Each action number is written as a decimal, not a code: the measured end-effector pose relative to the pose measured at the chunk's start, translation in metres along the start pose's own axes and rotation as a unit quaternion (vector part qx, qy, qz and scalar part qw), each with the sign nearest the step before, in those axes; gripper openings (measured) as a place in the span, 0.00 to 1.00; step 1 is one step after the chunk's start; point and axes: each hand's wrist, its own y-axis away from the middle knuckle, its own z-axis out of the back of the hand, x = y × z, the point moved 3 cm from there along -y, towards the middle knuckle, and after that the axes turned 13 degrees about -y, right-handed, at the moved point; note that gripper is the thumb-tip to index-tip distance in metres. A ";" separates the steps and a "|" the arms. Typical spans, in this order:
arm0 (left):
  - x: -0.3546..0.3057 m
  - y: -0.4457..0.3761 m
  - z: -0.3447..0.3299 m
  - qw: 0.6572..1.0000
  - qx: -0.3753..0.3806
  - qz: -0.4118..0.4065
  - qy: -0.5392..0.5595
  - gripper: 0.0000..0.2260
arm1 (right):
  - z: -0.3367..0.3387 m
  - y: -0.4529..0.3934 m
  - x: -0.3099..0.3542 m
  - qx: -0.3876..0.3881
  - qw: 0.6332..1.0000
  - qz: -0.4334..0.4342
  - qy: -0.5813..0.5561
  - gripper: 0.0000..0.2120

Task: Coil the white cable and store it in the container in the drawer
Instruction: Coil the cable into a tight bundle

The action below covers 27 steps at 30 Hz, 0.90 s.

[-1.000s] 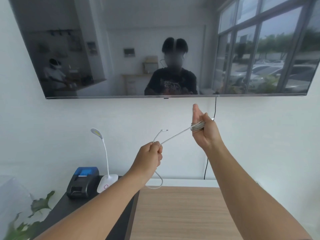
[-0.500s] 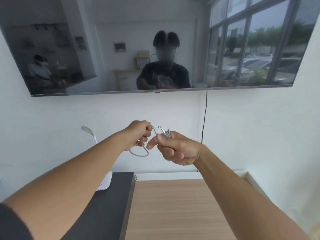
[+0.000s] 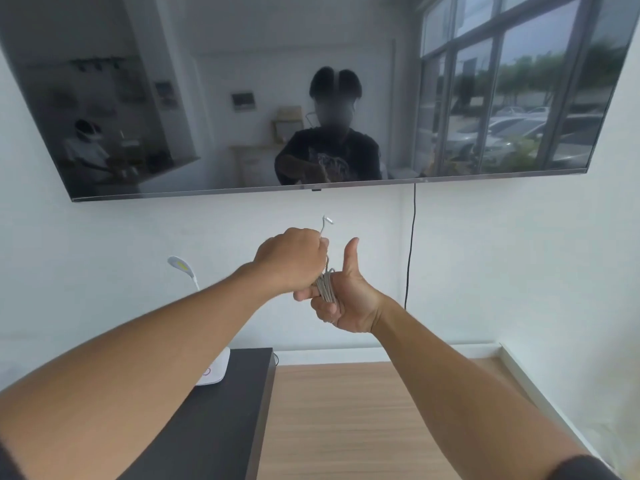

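Observation:
The white cable (image 3: pixel 326 286) is wound in several loops around the fingers of my right hand (image 3: pixel 347 299), whose thumb points up. My left hand (image 3: pixel 293 258) is closed on the cable's free end, pressed against the coil from the left. The plug at the cable's tip (image 3: pixel 327 221) sticks up above my left fist. Both hands are raised in front of the white wall, below the TV. No drawer or container is in view.
A large wall-mounted TV (image 3: pixel 173 98) hangs above, with a black cord (image 3: pixel 410 244) running down the wall. Below are a wooden tabletop (image 3: pixel 346 420) and a black surface (image 3: pixel 221 420) holding a white desk lamp (image 3: pixel 212 373).
My left hand has come in to meet my right hand; the loose stretch of cable is now wound onto the coil. My right thumb has lifted upright. The view has tilted and shifted.

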 end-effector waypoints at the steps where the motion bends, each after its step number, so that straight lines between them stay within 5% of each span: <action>1: 0.001 0.005 0.000 0.999 -0.037 0.006 -0.021 0.09 | 0.003 -0.002 0.001 -0.009 1.000 0.009 -0.028 0.56; 5: 0.006 0.022 -0.008 0.992 -0.124 0.031 0.011 0.08 | 0.015 -0.013 0.004 -0.058 0.993 0.042 -0.097 0.45; 10: 0.021 0.043 -0.010 0.939 -0.209 0.087 0.259 0.16 | 0.032 -0.025 -0.002 -0.130 0.973 0.098 -0.164 0.31; 14: 0.022 0.081 -0.010 0.850 -0.241 0.062 0.464 0.19 | 0.046 -0.024 -0.007 -0.168 0.968 0.112 -0.148 0.36; 19: 0.037 0.114 0.001 0.690 -0.319 0.036 0.648 0.19 | 0.066 -0.020 -0.007 -0.217 0.950 0.118 -0.189 0.35; 22: 0.052 0.119 -0.006 0.599 -0.290 0.092 0.740 0.19 | 0.068 -0.020 -0.002 -0.220 0.943 0.123 -0.219 0.34; 27: 0.088 0.106 -0.058 0.572 -0.133 0.269 0.764 0.15 | 0.052 -0.024 0.021 -0.232 0.886 0.213 -0.339 0.20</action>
